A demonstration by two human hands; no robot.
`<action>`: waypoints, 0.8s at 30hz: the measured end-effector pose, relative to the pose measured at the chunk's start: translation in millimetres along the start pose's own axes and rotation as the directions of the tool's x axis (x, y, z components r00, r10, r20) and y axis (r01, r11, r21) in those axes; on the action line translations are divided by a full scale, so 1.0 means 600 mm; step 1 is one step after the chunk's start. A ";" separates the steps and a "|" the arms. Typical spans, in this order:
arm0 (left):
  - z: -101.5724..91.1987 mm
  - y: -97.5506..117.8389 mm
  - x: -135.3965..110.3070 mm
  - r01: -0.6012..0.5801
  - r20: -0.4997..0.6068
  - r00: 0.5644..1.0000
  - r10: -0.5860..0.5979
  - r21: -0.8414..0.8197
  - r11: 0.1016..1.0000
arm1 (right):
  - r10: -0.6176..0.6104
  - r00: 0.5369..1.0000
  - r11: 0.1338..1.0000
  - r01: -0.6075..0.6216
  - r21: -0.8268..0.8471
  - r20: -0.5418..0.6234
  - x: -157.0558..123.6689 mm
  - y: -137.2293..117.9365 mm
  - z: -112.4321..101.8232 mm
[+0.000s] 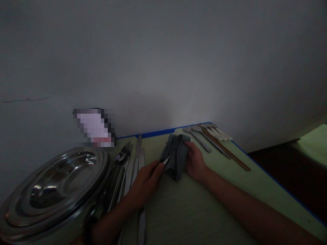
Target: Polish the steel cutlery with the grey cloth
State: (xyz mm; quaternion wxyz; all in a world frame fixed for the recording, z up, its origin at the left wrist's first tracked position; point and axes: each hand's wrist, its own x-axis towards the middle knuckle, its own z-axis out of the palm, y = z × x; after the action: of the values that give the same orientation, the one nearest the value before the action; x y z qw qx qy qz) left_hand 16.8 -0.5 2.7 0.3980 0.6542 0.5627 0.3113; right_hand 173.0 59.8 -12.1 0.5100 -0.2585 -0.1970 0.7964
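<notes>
My left hand (pixel 149 177) pinches a pale, slim piece of cutlery (pixel 166 160); one end runs against a dark grey cloth, so its kind is hidden. Around that grey cloth (pixel 176 156) my right hand (pixel 195 161) is closed, gripping its right side above the table. Left of my left hand lie several table knives (pixel 138 146) and a bunch of spoons (pixel 124 153). Beyond my right hand, a spoon (pixel 201 141), another metal utensil (pixel 217 146), brown chopsticks (pixel 230 154) and several white-handled utensils (pixel 219 132) lie in a row.
Stacked shiny metal plates (pixel 63 183) stand at the left of the pale green table (pixel 184 214). A blurred-out upright object (pixel 94 127) leans by the wall (pixel 163 68). Blue edging (pixel 273 180) runs along the table's right side, with dark floor (pixel 286 163) beyond it.
</notes>
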 end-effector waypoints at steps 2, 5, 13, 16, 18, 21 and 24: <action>0.001 -0.003 0.001 -0.003 -0.027 1.000 0.003 0.000 1.000 | -0.023 0.999 0.999 0.022 0.027 0.031 -0.001 -0.004 0.001; 0.003 -0.008 0.001 -0.006 -0.046 0.999 0.004 -0.046 0.999 | -0.026 0.996 0.999 0.028 -0.019 0.088 0.000 -0.004 0.001; 0.004 -0.003 0.003 -0.054 0.023 0.998 0.053 0.059 0.997 | -0.085 0.995 0.984 0.076 -0.162 -0.049 0.006 0.012 0.000; 0.003 0.000 0.003 -0.108 0.028 0.994 0.105 0.114 0.988 | -0.156 0.985 0.963 0.135 -0.232 -0.071 0.004 0.015 -0.003; 0.003 -0.001 0.003 -0.127 0.043 0.992 0.123 0.127 0.984 | -0.196 0.978 0.946 0.171 -0.275 -0.067 0.003 0.016 -0.005; 0.004 -0.004 0.003 -0.139 0.060 0.990 0.131 0.158 0.978 | -0.227 0.973 0.925 0.204 -0.320 -0.035 0.004 0.017 -0.009; 0.005 -0.008 0.001 -0.157 0.078 0.986 0.145 0.183 0.971 | -0.216 0.976 0.925 0.203 -0.321 -0.003 0.004 0.017 -0.011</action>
State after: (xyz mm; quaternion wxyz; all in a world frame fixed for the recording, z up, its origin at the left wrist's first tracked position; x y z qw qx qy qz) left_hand 17.4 0.0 -2.9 0.3272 0.7394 0.5254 0.2649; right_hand 168.9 58.1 -23.5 0.5472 -0.3303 -0.3399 0.6898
